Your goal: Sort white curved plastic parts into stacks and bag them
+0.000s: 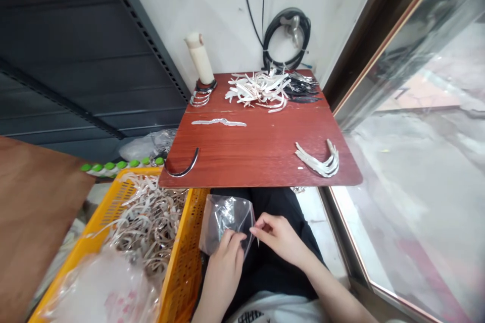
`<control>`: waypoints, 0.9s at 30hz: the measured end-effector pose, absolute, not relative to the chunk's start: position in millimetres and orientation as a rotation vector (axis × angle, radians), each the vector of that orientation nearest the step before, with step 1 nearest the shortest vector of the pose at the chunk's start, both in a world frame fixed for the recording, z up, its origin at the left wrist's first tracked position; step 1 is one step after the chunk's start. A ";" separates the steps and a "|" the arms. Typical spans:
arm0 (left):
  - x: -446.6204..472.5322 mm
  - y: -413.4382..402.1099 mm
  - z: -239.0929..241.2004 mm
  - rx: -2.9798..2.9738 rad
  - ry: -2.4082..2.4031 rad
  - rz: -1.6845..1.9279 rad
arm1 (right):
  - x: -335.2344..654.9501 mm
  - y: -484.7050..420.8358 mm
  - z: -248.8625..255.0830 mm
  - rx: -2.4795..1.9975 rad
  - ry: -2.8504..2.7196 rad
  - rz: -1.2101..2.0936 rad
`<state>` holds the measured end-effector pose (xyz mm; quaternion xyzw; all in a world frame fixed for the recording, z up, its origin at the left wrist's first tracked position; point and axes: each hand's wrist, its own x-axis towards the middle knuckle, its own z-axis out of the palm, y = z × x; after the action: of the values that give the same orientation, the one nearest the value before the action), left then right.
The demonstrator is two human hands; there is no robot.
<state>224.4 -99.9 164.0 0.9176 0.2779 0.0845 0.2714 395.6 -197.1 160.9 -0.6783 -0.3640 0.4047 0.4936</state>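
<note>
Down in my lap, my left hand (pixel 224 270) and my right hand (pixel 278 237) both pinch a small clear plastic bag (pixel 223 217), with dark curved pieces showing inside. The left fingers grip its lower edge; the right fingertips hold its right edge. Above them is a red-brown tabletop (pixel 261 149). On it lie a dark curved band (pixel 182 167) at the near left, a bundle of white curved bands (pixel 320 161) at the near right, a flat pale strip (pixel 219 122) and a pile of white and black strips (pixel 269 90) at the back.
A yellow crate (pixel 178 262) full of pale curved bands stands at my left, with clear bags on top. A cream cylinder on a stand (pixel 200 68) sits at the table's back left. Coiled black cable (pixel 287 35) hangs on the wall. A window runs along the right.
</note>
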 end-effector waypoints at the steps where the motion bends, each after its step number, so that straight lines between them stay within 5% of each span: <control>1: 225.9 -101.2 164.3 2.472 0.744 0.224 | 401.0 -201.8 166.7 -1.635 -0.899 0.935; 10: 228.7 -104.6 160.6 2.417 0.729 0.139 | 515.2 -246.3 181.3 -2.101 -0.794 -0.484; 27: 231.2 -102.0 158.3 2.349 0.731 0.169 | 536.9 -244.3 167.5 -2.173 -0.914 -0.540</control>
<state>231.2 -102.0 158.3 0.8987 0.2796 0.0649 0.3315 536.9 -244.3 167.5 -0.8404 -0.3535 -0.2089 0.3537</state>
